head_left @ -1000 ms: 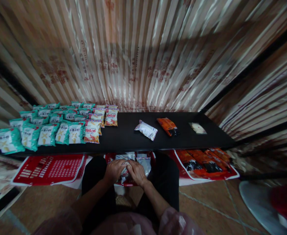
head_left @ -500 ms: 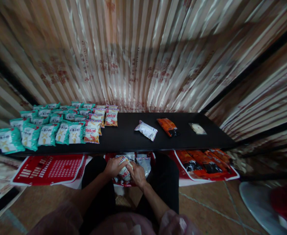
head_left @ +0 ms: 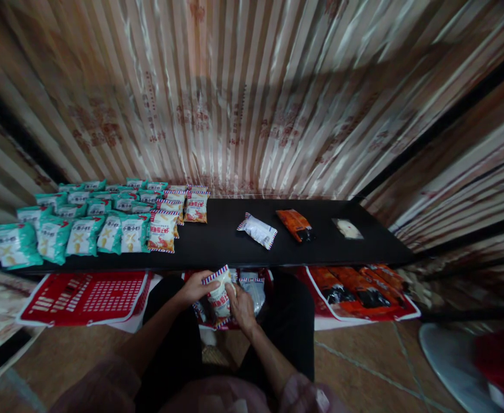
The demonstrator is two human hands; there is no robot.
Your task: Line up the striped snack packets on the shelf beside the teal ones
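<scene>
Between my hands is a white snack bag [head_left: 220, 298] with red lettering and striped ends, tilted above a red basket in front of my lap. My left hand [head_left: 195, 288] grips its upper left edge. Closed on its right side is my right hand [head_left: 242, 306]. Beneath it, more snack bags lie in the basket, among them a silvery one [head_left: 253, 291] to the right; my hands and the held bag partly cover them. On the black shelf [head_left: 217, 246] beyond, similar white-and-orange bags [head_left: 162, 231] stand beside several teal snack bags [head_left: 81, 235].
A white striped-end bag [head_left: 258, 230], an orange bag [head_left: 295, 224] and a small clear packet [head_left: 347, 228] lie apart on the shelf. A red basket [head_left: 86, 298] sits low left; another holding orange bags [head_left: 366, 289] is at right. A striped curtain [head_left: 235, 115] hangs behind.
The held bag has come up and turned more upright, its printed front now showing. My left hand has shifted slightly left to its edge; my right hand stays on its right side.
</scene>
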